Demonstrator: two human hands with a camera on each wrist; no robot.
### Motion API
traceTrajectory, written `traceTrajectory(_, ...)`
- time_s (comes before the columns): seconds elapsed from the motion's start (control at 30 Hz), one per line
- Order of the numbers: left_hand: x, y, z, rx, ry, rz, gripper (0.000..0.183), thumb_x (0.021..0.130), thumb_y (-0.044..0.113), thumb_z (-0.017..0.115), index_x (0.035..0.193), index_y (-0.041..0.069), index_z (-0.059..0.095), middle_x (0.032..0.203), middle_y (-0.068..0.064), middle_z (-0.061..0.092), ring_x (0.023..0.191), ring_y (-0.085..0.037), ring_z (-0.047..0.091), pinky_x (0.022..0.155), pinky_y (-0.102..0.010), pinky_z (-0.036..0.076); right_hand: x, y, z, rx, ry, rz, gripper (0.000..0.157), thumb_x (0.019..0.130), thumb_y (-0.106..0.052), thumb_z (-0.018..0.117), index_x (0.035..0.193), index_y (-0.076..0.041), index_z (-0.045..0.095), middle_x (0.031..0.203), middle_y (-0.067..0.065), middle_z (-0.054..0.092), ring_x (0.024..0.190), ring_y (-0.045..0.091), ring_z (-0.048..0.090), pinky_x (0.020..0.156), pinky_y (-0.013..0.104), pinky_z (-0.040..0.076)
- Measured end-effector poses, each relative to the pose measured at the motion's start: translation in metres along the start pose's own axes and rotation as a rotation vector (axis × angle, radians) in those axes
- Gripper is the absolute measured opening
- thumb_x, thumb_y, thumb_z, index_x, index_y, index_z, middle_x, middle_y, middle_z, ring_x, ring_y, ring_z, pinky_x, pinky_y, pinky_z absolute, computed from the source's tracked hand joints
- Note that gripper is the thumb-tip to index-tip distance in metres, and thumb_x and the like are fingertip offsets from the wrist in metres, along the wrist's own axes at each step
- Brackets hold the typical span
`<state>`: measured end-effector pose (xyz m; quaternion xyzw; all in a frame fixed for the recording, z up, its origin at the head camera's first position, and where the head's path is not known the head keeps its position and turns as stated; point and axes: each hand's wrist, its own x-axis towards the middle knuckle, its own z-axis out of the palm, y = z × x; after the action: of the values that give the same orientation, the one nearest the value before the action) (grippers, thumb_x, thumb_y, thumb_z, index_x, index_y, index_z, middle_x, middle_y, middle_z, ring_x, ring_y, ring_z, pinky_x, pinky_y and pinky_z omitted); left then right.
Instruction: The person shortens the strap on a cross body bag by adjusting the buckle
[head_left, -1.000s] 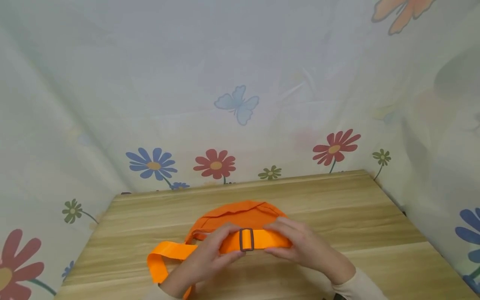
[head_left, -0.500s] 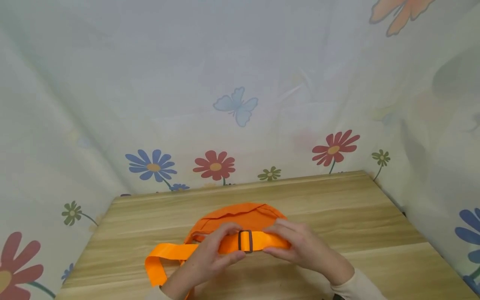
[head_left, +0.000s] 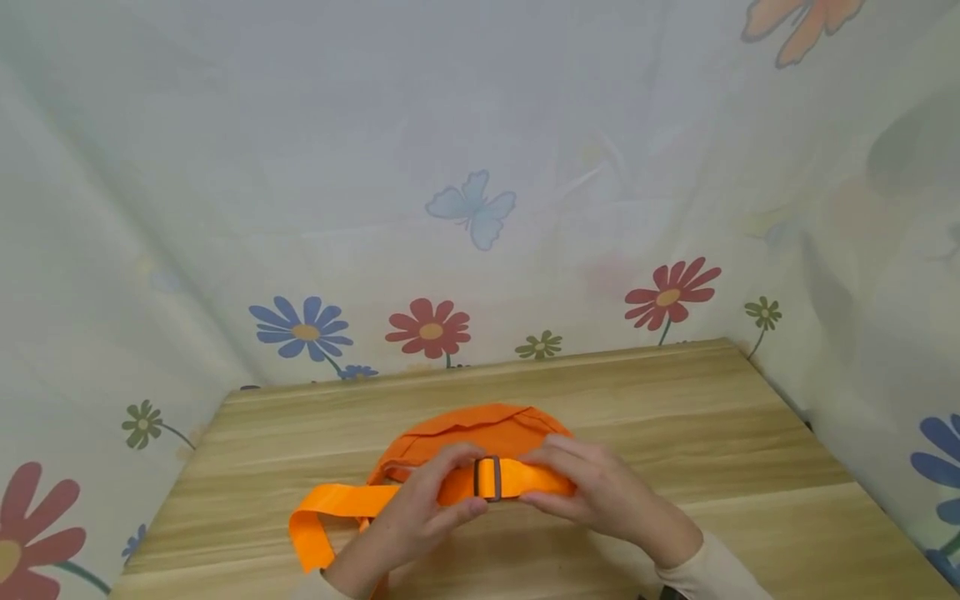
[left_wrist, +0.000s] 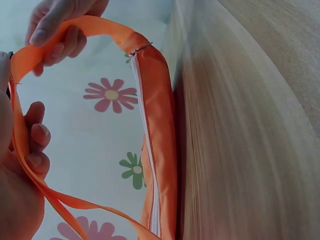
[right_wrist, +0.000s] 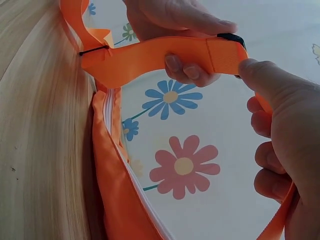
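An orange waist bag [head_left: 480, 429] with a white zipper [left_wrist: 145, 125] rests on the wooden table. Its orange strap [head_left: 528, 478] is raised in front of it, with a dark slide buckle [head_left: 487, 478] threaded on the webbing. Left of the buckle, my left hand [head_left: 427, 500] grips the strap between thumb and curled fingers. On the other side, my right hand [head_left: 600, 487] pinches the strap, its thumb close to the buckle in the right wrist view. A strap loop [head_left: 315, 521] sticks out to the left, past the left wrist.
The wood-grain table [head_left: 675, 400] extends around the bag on all sides. Behind it and to both sides hangs a pale cloth [head_left: 480, 108] printed with flowers and a butterfly. A second dark slider [right_wrist: 95, 50] sits on the strap near the bag's end.
Both hands and the buckle have shifted very slightly left. Each hand keeps its hold on the strap, and the bag lies in about the same place.
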<state>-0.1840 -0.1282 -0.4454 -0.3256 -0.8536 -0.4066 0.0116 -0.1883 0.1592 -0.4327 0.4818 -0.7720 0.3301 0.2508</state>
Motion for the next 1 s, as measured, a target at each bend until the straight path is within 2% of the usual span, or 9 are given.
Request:
traceTrajectory(0.2,0.001,-0.0008,0.0012,0.004,-0.004,0.034,0.045,0.104,0.03,0.074,0.144,0.024,0.053,0.13,0.004,0.071,0.115,-0.015,0.066,0.106,-0.04,0.057,0.0012,-0.001,0.001,-0.005,-0.004,-0.007,0.033,0.1,-0.036,0.079,0.119,-0.01,0.073,0.103,-0.003,0.072,0.08,0.005,0.063,0.077,0.01,0.055)
traceTrajectory(0.43,0.0029,0.0018,0.0044,-0.012,0.001,0.084,0.044,0.104,0.034,0.074,0.143,0.026,0.054,0.127,0.01,0.072,0.111,-0.009,0.067,0.104,-0.034,0.057,0.0043,-0.0045,0.004,-0.012,-0.024,-0.004,0.036,0.093,-0.03,0.088,0.12,-0.01,0.074,0.104,-0.004,0.073,0.078,0.004,0.062,0.075,0.008,0.053)
traceTrajectory(0.53,0.0036,0.0038,0.0063,0.003,0.001,0.1,0.045,0.104,0.036,0.074,0.142,0.022,0.055,0.127,0.008,0.072,0.11,-0.01,0.067,0.103,-0.034,0.058,0.0056,-0.007,0.0047,-0.023,-0.05,0.017,0.038,0.091,-0.029,0.09,0.121,-0.011,0.074,0.106,-0.005,0.073,0.08,0.004,0.063,0.078,0.008,0.054)
traceTrajectory(0.67,0.0041,0.0059,0.0084,0.015,-0.003,0.074,0.046,0.104,0.039,0.073,0.142,0.018,0.058,0.129,0.009,0.072,0.11,-0.011,0.066,0.102,-0.035,0.058,0.0059,-0.0089,0.0053,-0.033,-0.076,0.041,0.041,0.088,-0.027,0.092,0.122,-0.012,0.074,0.108,-0.005,0.073,0.084,0.004,0.064,0.082,0.009,0.055)
traceTrajectory(0.8,0.0041,0.0071,0.0079,0.03,0.019,0.023,0.043,0.103,0.042,0.073,0.14,0.022,0.062,0.132,0.012,0.07,0.112,-0.01,0.066,0.103,-0.038,0.058,0.0053,-0.0076,0.0051,-0.05,-0.07,0.028,0.044,0.089,-0.027,0.091,0.126,-0.012,0.072,0.11,-0.004,0.073,0.085,0.005,0.065,0.081,0.011,0.057)
traceTrajectory(1.0,0.0013,0.0061,0.0033,0.058,0.056,-0.032,0.039,0.103,0.042,0.073,0.137,0.027,0.064,0.13,0.012,0.071,0.114,-0.012,0.066,0.106,-0.046,0.058,-0.0005,-0.0049,0.0002,-0.088,-0.073,0.076,0.049,0.091,-0.034,0.089,0.131,-0.012,0.071,0.115,-0.001,0.074,0.089,0.007,0.066,0.082,0.015,0.058)
